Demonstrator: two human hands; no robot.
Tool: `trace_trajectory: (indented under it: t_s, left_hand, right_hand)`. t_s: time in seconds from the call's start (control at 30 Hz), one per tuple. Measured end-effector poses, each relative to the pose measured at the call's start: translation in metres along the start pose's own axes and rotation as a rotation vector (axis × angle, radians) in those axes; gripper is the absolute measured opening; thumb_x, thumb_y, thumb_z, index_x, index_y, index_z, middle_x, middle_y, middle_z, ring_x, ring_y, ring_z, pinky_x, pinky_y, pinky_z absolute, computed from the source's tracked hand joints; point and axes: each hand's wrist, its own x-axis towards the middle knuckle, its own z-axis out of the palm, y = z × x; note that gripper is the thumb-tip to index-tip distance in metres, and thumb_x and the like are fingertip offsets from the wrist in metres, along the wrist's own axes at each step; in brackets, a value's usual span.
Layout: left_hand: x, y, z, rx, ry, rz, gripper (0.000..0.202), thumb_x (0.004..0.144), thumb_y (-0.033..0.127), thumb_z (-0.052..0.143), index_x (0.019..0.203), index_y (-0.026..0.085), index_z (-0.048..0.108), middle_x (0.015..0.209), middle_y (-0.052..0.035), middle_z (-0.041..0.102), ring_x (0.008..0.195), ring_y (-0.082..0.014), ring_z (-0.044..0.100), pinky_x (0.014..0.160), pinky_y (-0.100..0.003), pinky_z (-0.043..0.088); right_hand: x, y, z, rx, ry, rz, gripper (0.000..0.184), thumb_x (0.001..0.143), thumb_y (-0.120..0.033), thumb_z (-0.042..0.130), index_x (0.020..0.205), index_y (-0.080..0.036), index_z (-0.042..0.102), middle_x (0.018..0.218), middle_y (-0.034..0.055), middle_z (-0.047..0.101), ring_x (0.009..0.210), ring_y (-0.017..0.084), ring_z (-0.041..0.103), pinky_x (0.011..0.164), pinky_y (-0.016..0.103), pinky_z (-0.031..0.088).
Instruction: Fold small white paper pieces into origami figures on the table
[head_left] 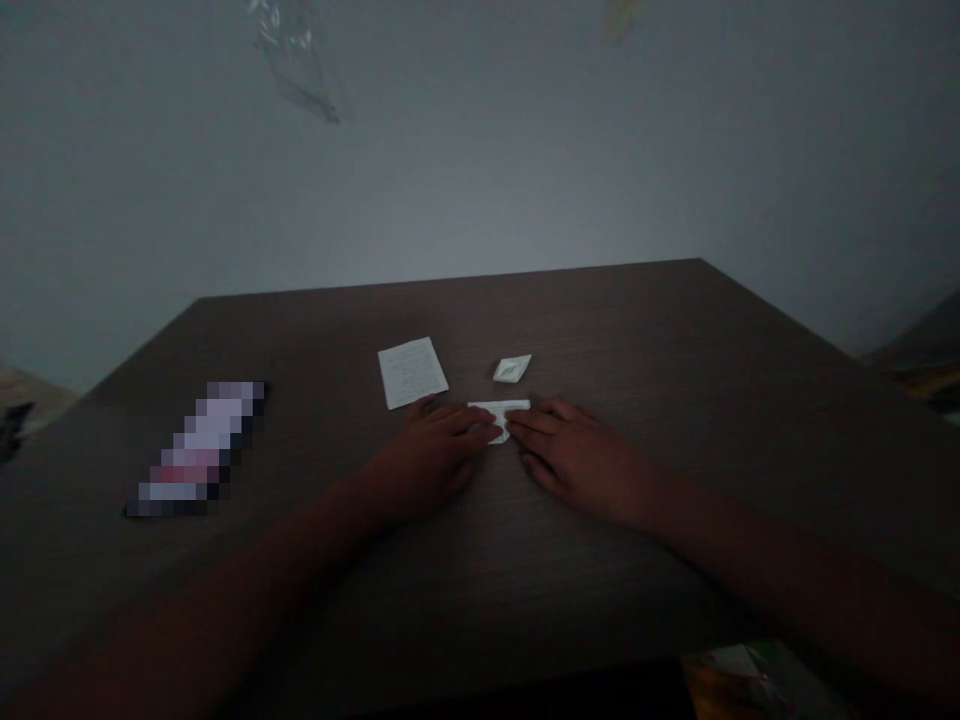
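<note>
Pressing down from either side, the left hand [435,455] and the right hand [585,455] met over a small folded paper [498,409], which lay flat on the table [600,320] between their fingertips. The left grip was loosely spread, its fingertips resting on the paper's left part; the right grip was also wide, its fingers stretched out over the right part. Neither hand was closed around anything. Just beyond the paper, on the far side, lay a boat-shaped folded paper [512,369], apart from both hands. Far left of the fingers was a flat printed sheet [412,373], its near edge close beside the left hand; its lines were too small to read. Well to the left rested a smartphone [202,440] with a blurred screen. Behind the table stood a pale wall [480,180], where clear plastic [289,50] hung at upper left.
</note>
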Motion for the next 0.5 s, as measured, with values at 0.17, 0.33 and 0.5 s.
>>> trace_trajectory:
  t_s: [0.17, 0.33, 0.5]
  left_hand:
    - [-0.0004, 0.0007, 0.0006, 0.013, -0.012, -0.013, 0.061, 0.104, 0.013, 0.066, 0.162, 0.029, 0.066, 0.168, -0.0142, 0.068, 0.157, -0.0401, 0.063, 0.135, -0.080, 0.037]
    - [-0.0015, -0.0031, 0.0032, 0.001, 0.014, 0.002, 0.062, 0.104, 0.014, 0.066, 0.164, 0.028, 0.065, 0.172, -0.0144, 0.065, 0.157, -0.0376, 0.062, 0.136, -0.074, 0.038]
    - [-0.0010, -0.0015, 0.0011, 0.014, 0.010, 0.022, 0.065, 0.105, 0.014, 0.065, 0.169, 0.027, 0.062, 0.177, -0.0136, 0.062, 0.158, -0.0379, 0.061, 0.137, -0.070, 0.039]
  right_hand:
    - [0.0003, 0.0004, -0.0002, -0.012, -0.029, 0.007, 0.047, 0.116, -0.025, 0.058, 0.160, -0.021, 0.072, 0.162, 0.0124, 0.075, 0.141, 0.036, 0.070, 0.122, 0.056, 0.060]
    - [0.0006, 0.0009, 0.0002, 0.004, -0.023, 0.007, 0.046, 0.116, -0.024, 0.060, 0.159, -0.019, 0.073, 0.161, 0.0135, 0.076, 0.142, 0.037, 0.070, 0.124, 0.056, 0.058]
    - [0.0015, 0.0007, -0.0007, 0.010, -0.033, 0.000, 0.045, 0.116, -0.023, 0.061, 0.159, -0.018, 0.072, 0.162, 0.0131, 0.075, 0.140, 0.037, 0.071, 0.124, 0.059, 0.058]
